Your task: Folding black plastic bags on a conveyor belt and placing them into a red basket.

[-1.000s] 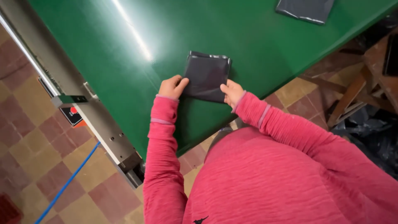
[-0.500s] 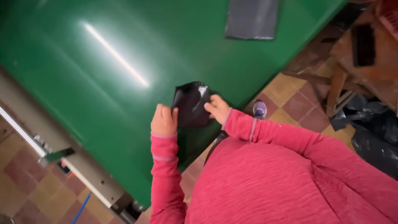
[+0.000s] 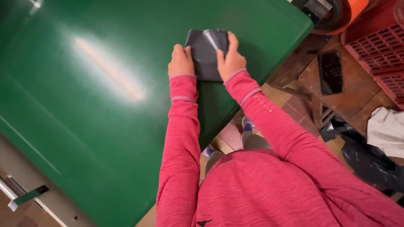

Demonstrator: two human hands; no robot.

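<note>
1. A green table (image 3: 105, 105) fills most of the view, with a glare streak across it.
2. A red crate (image 3: 378, 50) stands to the right, on the floor past the table's edge.
3. A dark, glossy folded pouch (image 3: 205, 52) lies flat on the table near its right edge.
4. The right hand (image 3: 229, 59) lies on the pouch, fingers flat and together, pressing down.
5. The left hand (image 3: 181, 62) rests at the pouch's left edge, fingers curled on it; whether it pinches the pouch cannot be told.
</note>
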